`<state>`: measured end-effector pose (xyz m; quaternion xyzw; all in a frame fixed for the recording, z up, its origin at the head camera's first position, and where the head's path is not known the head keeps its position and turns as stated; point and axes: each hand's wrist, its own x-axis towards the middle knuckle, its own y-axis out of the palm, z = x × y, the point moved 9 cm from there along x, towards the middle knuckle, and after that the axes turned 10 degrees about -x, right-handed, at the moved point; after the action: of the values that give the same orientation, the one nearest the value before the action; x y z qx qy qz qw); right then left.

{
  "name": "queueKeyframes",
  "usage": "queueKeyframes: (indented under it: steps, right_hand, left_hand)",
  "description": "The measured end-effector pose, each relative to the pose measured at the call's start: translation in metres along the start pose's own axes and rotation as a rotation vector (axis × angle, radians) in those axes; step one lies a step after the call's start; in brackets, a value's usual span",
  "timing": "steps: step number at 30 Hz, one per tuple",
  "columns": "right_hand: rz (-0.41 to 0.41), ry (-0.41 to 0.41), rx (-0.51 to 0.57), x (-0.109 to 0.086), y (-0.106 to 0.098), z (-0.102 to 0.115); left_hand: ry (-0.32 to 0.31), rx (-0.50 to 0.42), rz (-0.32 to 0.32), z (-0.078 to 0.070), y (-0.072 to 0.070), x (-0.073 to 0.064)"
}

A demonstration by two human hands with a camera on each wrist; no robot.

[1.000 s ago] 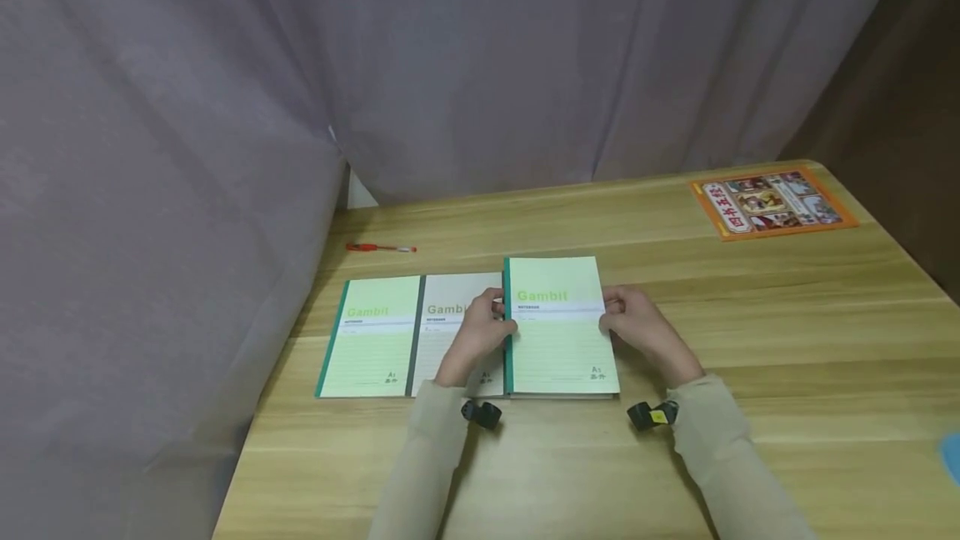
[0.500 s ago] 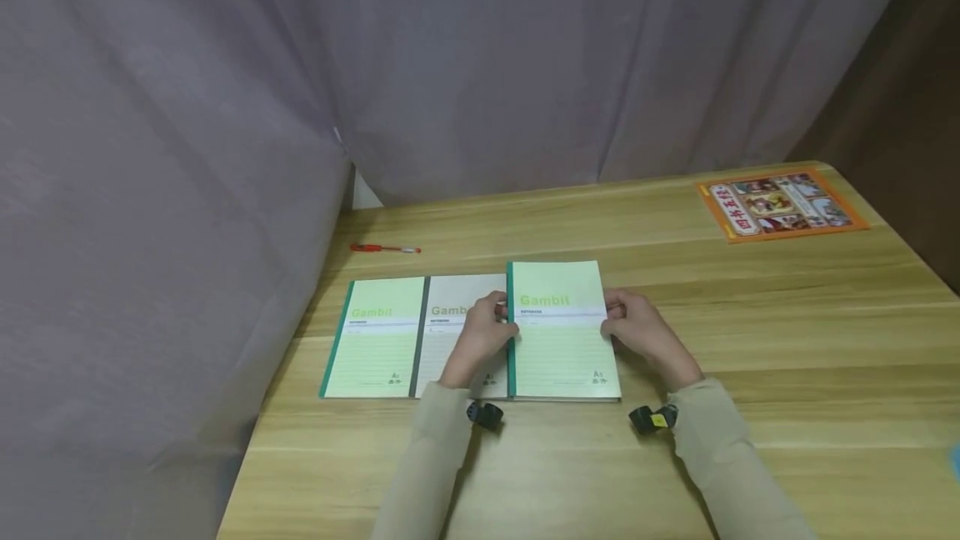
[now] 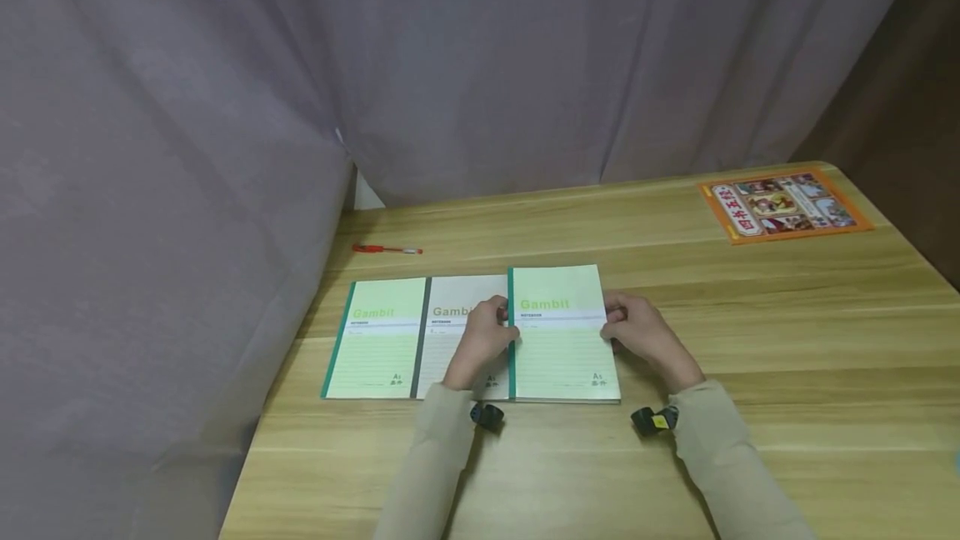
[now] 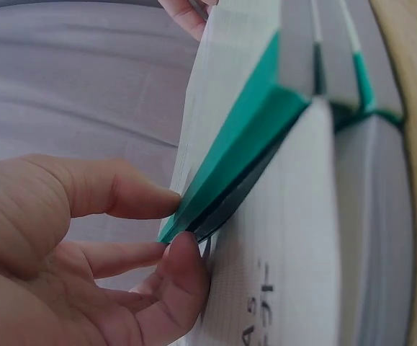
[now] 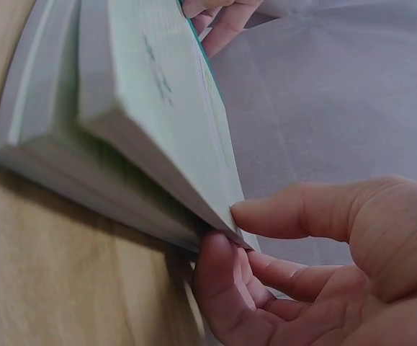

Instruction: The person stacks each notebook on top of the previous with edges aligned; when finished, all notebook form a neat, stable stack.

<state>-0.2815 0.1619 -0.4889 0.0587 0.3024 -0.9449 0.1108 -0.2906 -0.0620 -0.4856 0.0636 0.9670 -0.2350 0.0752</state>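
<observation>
A pale green "Gambit" notebook (image 3: 562,361) with a green spine lies over a stack at the right end of a notebook row. My left hand (image 3: 486,338) pinches its spine edge between thumb and fingers. The right hand (image 3: 647,333) pinches the opposite edge. In the right wrist view, this top notebook (image 5: 172,115) is tilted, with a wedge-shaped gap above the notebooks (image 5: 57,137) beneath. Left of it sits a white notebook (image 3: 446,357) with a dark grey spine, partly covered by my left hand. Another pale green notebook (image 3: 375,357) ends the row.
A red pen (image 3: 386,249) lies behind the row on the wooden table (image 3: 555,473). At the far right is an orange-bordered picture book (image 3: 787,205). Grey curtain (image 3: 480,65) hangs along the back and left side. A bit of something blue shows at the right edge.
Both hands have brought the pale green notebook slightly down and toward me, and its near edge shows less gap over the stack. The head view has shifted a little.
</observation>
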Motion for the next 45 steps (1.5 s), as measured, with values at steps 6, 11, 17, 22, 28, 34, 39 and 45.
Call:
queueKeyframes:
  steps: [6, 11, 17, 22, 28, 34, 39, 45]
  right_hand:
    - [0.000, 0.010, -0.017, 0.0014, 0.0016, -0.0030]
    - [0.001, 0.020, -0.010, 0.0018, 0.0033, -0.0051]
    - [0.005, 0.024, 0.005, 0.0035, 0.0030, -0.0061]
    - [0.004, 0.019, 0.003, 0.0043, 0.0018, -0.0047]
    - [0.000, 0.036, -0.022, 0.0028, 0.0035, -0.0056]
    - [-0.006, 0.022, -0.053, 0.0017, 0.0043, -0.0049]
    - [-0.008, 0.018, -0.083, 0.0006, 0.0029, -0.0048]
    - [-0.004, 0.002, -0.121, -0.0015, -0.0031, -0.0014]
  left_hand:
    - [-0.003, -0.005, -0.003, 0.0029, -0.0003, -0.0002]
    - [-0.004, 0.002, -0.010, 0.0047, -0.0014, 0.0008]
    - [-0.015, 0.007, -0.011, 0.0042, -0.0032, 0.0012]
    - [-0.023, 0.011, -0.010, 0.0037, -0.0045, 0.0022]
    - [-0.027, 0.003, -0.004, 0.0052, -0.0046, 0.0018]
    - [-0.023, -0.015, -0.009, 0.0054, -0.0043, 0.0003]
    - [-0.013, -0.031, 0.001, 0.0052, -0.0035, 0.0002]
    - [-0.022, -0.044, 0.024, 0.0053, -0.0040, 0.0004]
